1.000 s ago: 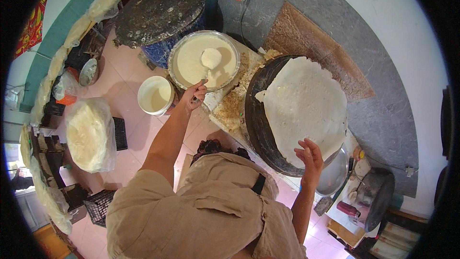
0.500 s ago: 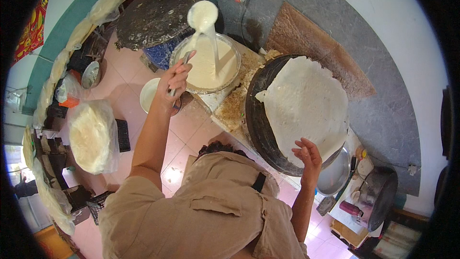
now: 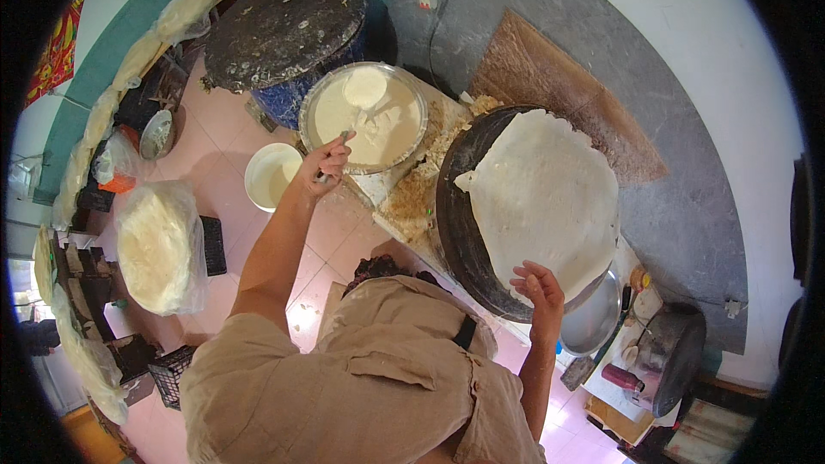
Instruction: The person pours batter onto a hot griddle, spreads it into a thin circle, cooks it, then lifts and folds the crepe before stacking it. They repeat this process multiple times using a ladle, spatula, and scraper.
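My left hand is closed around the handle of a ladle. The ladle's batter-coated bowl is down at the surface of the cream-coloured batter in a wide round basin. To the right, a thin pale sheet of flatbread covers most of a round black griddle and reaches past its far right side. Its edge is ragged. My right hand hovers by the sheet's near edge, fingers loosely bent and apart, holding nothing.
A white bucket stands on the floor left of the basin. Behind it is a blue barrel with a dark round lid. A bagged pale stack sits at left. A metal tray and a black pot are at right.
My left hand has lowered the ladle from above the basin, where batter streamed off it, into the batter. My right hand has shifted slightly left and down.
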A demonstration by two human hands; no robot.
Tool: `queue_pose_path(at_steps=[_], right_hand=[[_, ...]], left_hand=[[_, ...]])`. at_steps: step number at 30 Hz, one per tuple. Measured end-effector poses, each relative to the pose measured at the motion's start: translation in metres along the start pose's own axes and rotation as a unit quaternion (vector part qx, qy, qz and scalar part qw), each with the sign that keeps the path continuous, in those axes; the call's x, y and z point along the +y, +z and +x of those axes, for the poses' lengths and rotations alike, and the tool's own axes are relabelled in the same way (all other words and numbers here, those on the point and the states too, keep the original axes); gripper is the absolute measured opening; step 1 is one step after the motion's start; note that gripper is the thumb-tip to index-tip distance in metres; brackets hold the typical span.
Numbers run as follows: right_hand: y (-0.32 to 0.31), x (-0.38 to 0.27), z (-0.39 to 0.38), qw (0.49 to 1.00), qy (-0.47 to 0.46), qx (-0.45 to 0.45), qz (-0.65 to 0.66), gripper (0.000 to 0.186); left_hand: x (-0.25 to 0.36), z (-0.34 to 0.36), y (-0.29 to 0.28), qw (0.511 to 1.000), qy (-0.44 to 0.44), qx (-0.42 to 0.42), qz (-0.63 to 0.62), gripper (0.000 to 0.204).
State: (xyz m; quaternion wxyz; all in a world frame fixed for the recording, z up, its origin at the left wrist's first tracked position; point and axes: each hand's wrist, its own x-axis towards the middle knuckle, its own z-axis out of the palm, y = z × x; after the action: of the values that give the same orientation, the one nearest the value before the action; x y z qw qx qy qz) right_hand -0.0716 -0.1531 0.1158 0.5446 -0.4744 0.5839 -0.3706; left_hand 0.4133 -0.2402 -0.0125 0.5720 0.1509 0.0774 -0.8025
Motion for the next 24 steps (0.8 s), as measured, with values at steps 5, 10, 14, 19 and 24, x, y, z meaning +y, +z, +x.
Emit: queue_pose_path(at_steps=[5, 10, 14, 19, 24], right_hand=[[0.004, -0.002, 0.005, 1.0, -0.007, -0.008, 0.003, 0.032], [0.017, -0.001, 0.01, 0.999, 0.003, -0.037, 0.02, 0.033], [0.015, 0.002, 0.014, 0.999, 0.003, -0.053, -0.001, 0.036], [0.01, 0.002, 0.016, 0.999, 0.013, -0.049, -0.007, 0.036], [0.013, -0.001, 0.016, 0.999, 0.009, -0.043, -0.006, 0.037]], left_hand=[[-0.005, -0.036, 0.043, 0.987, 0.072, -0.033, 0.141, 0.04], [0.008, -0.018, -0.001, 0.991, 0.049, 0.071, 0.099, 0.032], [-0.006, 0.0, -0.022, 0.996, 0.025, 0.081, 0.035, 0.027], [-0.004, -0.005, 0.01, 1.0, -0.021, 0.006, 0.017, 0.034], [-0.003, -0.041, 0.026, 0.988, 0.069, -0.095, 0.096, 0.04]])
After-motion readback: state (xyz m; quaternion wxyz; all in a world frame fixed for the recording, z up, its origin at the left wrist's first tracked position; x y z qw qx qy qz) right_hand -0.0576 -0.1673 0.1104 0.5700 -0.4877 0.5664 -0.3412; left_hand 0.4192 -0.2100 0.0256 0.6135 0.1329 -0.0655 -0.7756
